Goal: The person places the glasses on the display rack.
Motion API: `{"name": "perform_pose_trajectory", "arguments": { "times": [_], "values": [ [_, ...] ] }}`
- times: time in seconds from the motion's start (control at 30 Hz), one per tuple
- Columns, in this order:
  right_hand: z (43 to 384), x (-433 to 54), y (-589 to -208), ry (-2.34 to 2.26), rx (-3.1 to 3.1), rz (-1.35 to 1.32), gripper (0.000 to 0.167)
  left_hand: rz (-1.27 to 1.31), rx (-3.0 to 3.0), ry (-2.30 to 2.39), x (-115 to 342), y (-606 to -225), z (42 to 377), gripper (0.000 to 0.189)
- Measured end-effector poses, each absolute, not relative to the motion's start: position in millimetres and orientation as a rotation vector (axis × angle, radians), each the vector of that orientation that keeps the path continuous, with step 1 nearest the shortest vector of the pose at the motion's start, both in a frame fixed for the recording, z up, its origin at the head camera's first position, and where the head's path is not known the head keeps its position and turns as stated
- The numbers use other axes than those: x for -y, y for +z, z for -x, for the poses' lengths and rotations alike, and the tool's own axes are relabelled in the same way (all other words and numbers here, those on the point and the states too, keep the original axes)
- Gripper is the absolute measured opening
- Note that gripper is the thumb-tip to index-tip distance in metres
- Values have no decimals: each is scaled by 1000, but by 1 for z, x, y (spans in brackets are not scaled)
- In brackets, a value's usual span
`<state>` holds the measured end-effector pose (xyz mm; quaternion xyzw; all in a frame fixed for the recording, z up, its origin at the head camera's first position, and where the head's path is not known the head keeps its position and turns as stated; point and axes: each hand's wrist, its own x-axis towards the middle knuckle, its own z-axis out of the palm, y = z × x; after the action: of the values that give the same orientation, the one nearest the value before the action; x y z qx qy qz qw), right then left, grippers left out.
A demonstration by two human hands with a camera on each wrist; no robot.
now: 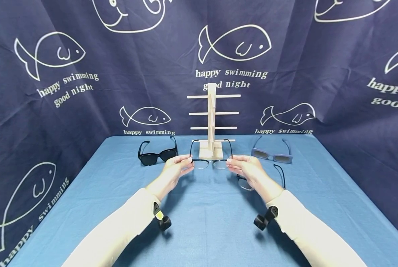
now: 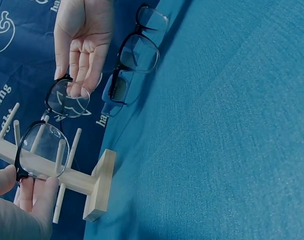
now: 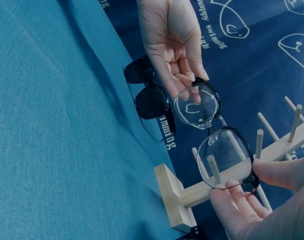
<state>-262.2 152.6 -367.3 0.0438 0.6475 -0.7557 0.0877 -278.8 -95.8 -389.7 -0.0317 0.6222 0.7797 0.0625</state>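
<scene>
My left hand [image 1: 175, 168] and right hand [image 1: 249, 170] hold a pair of half-rim eyeglasses [image 1: 200, 164] between them, one at each outer corner of the frame. Thumb and fingers pinch the dark brow bar near each hinge. The temples are unfolded and point away from me, toward a wooden eyewear stand [image 1: 211, 118]. In the left wrist view the clear lenses [image 2: 43, 150] overlap the stand's pegs. Below my right forearm, a second pair of clear eyeglasses [image 1: 245, 184] lies on the table, partly hidden by that hand.
Black sunglasses [image 1: 157, 157] lie left of the stand, and blue-framed sunglasses [image 1: 272, 155] lie on its right, both unfolded. The stand has several crosswise rods at different heights on a square base [image 1: 203, 152]. Blue cloth [image 1: 205, 230] covers the table; dark fish-print fabric [image 1: 172, 74] hangs behind.
</scene>
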Motion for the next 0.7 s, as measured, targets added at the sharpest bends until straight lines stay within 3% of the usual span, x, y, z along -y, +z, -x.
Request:
{"name": "perform_pose_trajectory", "arguments": {
  "times": [0.7],
  "values": [
    [270,-153,-368,-2316,-1917,-147,49,140,-1868,2418,90,-390,286,34]
  ]
}}
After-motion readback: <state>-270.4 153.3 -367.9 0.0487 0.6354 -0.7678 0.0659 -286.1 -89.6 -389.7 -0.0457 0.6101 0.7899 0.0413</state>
